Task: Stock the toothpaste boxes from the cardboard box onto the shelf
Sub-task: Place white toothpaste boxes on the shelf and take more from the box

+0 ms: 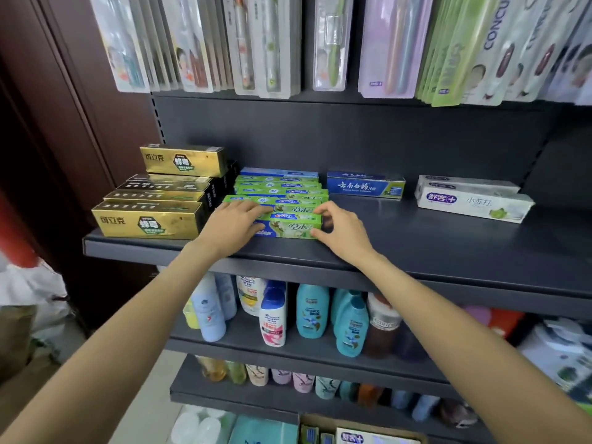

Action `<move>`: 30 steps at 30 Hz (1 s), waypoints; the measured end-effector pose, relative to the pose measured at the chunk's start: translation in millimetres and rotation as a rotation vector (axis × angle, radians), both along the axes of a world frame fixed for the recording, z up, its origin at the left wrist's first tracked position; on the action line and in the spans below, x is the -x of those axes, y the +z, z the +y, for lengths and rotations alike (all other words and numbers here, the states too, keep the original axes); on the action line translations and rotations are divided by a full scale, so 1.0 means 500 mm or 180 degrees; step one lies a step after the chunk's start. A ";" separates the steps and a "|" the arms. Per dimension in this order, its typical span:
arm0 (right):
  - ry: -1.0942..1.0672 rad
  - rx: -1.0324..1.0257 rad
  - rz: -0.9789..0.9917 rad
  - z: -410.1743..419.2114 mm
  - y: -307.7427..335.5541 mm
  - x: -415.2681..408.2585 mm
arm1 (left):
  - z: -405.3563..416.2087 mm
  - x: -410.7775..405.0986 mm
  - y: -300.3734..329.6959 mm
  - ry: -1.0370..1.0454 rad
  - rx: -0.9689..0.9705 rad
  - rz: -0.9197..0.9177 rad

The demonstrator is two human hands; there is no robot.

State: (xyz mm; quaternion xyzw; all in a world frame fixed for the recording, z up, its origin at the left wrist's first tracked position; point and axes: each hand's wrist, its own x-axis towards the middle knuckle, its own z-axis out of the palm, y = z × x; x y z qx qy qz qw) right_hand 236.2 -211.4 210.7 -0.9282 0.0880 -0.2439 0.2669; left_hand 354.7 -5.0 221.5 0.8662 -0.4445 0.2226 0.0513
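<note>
Several green toothpaste boxes point(288, 227) lie in a stack and row on the dark grey shelf point(448, 248), left of its middle. My left hand point(235, 219) lies over the left end of the front boxes, fingers spread on top. At their right end my right hand point(336, 224) pinches the boxes, thumb at the lower front, fingers at the upper edge. The cardboard box point(362, 432) sits on the floor at the bottom edge, holding a white toothpaste box.
Gold toothpaste boxes point(150, 219) fill the shelf's left end. A blue box point(365, 185) and white boxes point(471, 200) lie further right, with bare shelf around them. Toothbrush packs point(320, 43) hang above. Shampoo bottles point(310, 312) stand on the shelf below.
</note>
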 end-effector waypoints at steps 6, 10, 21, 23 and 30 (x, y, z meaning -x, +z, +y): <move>-0.0347 0.0583 0.0063 0.019 -0.004 0.021 | -0.022 -0.015 -0.036 0.0361 0.0548 -0.0090; -0.0213 0.0537 -0.0728 0.056 -0.019 0.125 | -0.043 0.059 -0.035 0.0067 0.1573 -0.0139; -0.0248 0.0926 0.0583 0.025 -0.373 0.518 | -0.028 0.433 -0.306 -0.0733 0.0956 0.2079; -0.0401 0.0830 0.1682 0.003 -0.460 0.574 | -0.034 0.454 -0.415 -0.0509 0.0226 0.2749; -0.0026 0.0384 0.3317 -0.043 -0.659 0.643 | -0.040 0.516 -0.738 0.0162 -0.1033 0.3580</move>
